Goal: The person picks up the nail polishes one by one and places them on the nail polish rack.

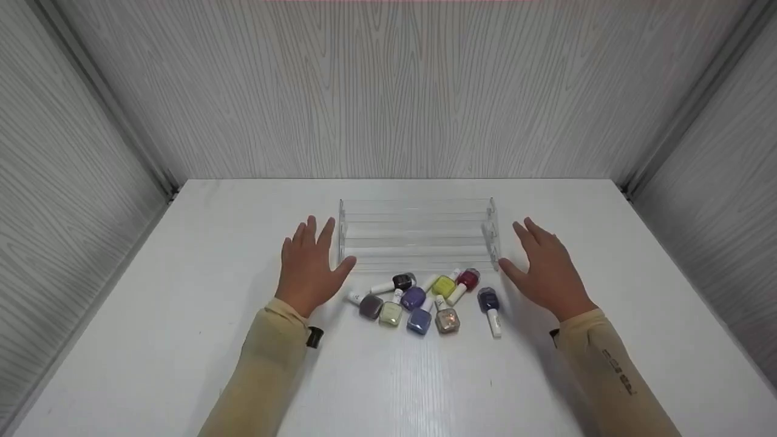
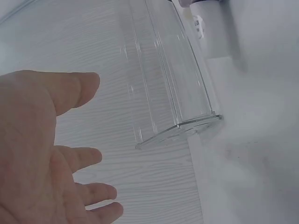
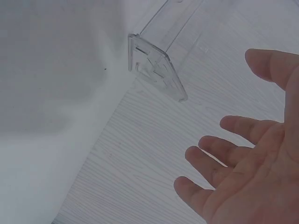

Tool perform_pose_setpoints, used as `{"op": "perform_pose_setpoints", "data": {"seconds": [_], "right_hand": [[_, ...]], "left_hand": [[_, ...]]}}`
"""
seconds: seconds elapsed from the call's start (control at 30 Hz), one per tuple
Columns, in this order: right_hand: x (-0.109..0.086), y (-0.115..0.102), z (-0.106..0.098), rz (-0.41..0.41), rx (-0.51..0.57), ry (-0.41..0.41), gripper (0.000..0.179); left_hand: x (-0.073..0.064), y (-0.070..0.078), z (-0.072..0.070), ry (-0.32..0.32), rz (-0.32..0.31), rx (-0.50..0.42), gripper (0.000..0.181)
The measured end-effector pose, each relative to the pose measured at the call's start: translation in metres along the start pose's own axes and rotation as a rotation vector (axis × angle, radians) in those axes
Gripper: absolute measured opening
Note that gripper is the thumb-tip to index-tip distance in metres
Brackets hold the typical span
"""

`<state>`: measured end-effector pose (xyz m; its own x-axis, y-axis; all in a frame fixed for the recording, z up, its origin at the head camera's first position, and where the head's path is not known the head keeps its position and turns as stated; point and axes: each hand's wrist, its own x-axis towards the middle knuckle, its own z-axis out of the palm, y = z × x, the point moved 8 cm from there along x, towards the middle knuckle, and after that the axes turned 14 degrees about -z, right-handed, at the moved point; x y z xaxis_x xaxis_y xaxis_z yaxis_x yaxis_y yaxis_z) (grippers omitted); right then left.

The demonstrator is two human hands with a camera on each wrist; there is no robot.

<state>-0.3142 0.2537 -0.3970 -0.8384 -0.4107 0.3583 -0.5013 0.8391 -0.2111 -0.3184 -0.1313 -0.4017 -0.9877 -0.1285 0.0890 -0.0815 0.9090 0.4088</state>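
A clear acrylic tiered rack [image 1: 419, 241] stands on the white table, its end panels showing in the left wrist view [image 2: 180, 130] and the right wrist view [image 3: 156, 67]. My left hand [image 1: 309, 270] is spread beside its left end, holding nothing. Off its right end, my right hand [image 1: 546, 273] is also spread and holds nothing. Several nail polish bottles with white caps lie jumbled before the rack, among them a yellow bottle [image 1: 444, 286], a red bottle [image 1: 468, 279], a purple bottle [image 1: 414, 298] and a glittery bottle [image 1: 448, 321]. Nearer my right hand lies a navy bottle [image 1: 488, 300], apart from the others.
The white table [image 1: 388, 388] extends around the rack and bottles. Wood-grain panels enclose it at the back [image 1: 388, 91], the left [image 1: 67, 182] and the right [image 1: 716, 152]. A black band [image 1: 314, 337] shows at the left sleeve cuff.
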Motion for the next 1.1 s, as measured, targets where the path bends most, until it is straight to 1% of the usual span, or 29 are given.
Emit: {"op": "perform_pose_setpoints", "data": {"seconds": [0.1,0.2,0.3,0.43,0.53,0.67,0.8,0.97,1.03,1.1], "right_hand": [[-0.001,0.000,0.000,0.011,0.008,-0.006,0.074],[-0.001,0.001,0.002,0.016,0.015,-0.016,0.072],[0.000,0.001,0.004,0.017,0.016,-0.025,0.070],[0.000,0.001,0.006,0.038,0.016,-0.047,0.067],[-0.001,0.002,0.008,0.059,0.018,-0.069,0.064],[-0.002,0.002,0.010,0.061,0.021,-0.100,0.061],[-0.003,0.003,0.014,0.061,0.029,-0.157,0.055],[-0.006,0.003,0.020,0.063,0.077,-0.243,0.039],[-0.007,0.003,0.024,0.066,0.097,-0.282,0.038],[-0.008,0.003,0.028,0.078,0.125,-0.318,0.040]], "left_hand": [[0.001,0.001,-0.002,0.027,0.012,-0.031,0.080],[0.002,-0.002,-0.004,0.046,-0.013,-0.096,0.072],[0.004,-0.011,-0.003,0.048,-0.080,-0.180,0.060],[0.007,-0.025,0.004,0.024,-0.179,-0.242,0.047],[0.010,-0.030,0.009,-0.002,-0.206,-0.254,0.042],[0.011,-0.031,0.014,-0.025,-0.212,-0.260,0.039],[0.013,-0.033,0.019,-0.029,-0.221,-0.248,0.035],[0.017,-0.035,0.023,-0.021,-0.215,-0.228,0.029],[0.018,-0.034,0.023,-0.016,-0.210,-0.230,0.027],[0.018,-0.035,0.024,-0.017,-0.211,-0.226,0.025]]}}
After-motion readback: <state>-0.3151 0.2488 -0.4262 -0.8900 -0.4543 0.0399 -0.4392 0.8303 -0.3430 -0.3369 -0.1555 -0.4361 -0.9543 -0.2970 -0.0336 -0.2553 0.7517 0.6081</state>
